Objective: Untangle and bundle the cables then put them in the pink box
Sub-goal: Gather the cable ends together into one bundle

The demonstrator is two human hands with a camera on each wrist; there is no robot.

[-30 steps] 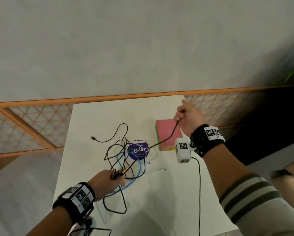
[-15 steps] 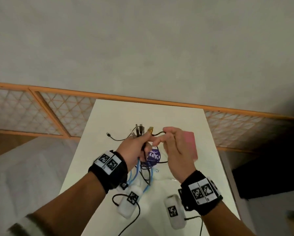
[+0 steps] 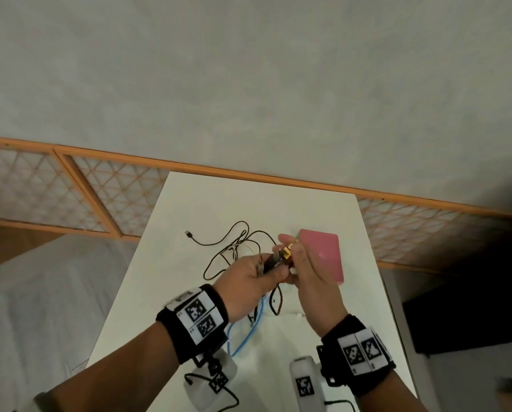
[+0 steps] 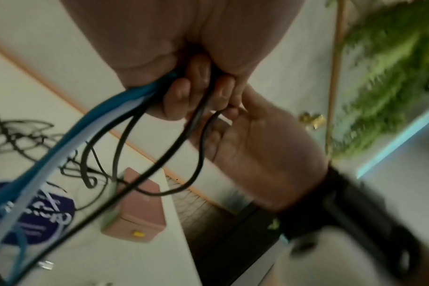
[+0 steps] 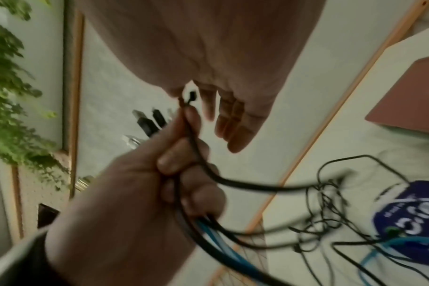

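Black and blue cables [image 3: 239, 251] hanging from left hand [image 3: 245, 281], its fingers curling tightly around several connector ends, right hand [image 3: 305, 272] pinching a gold connector [image 3: 287, 252] beside them, pink box [image 3: 323, 251] lying closed on white table [image 3: 204, 209], just beyond both hands

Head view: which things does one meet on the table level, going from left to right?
USB plug → black cable → left hand → right hand → pink box.
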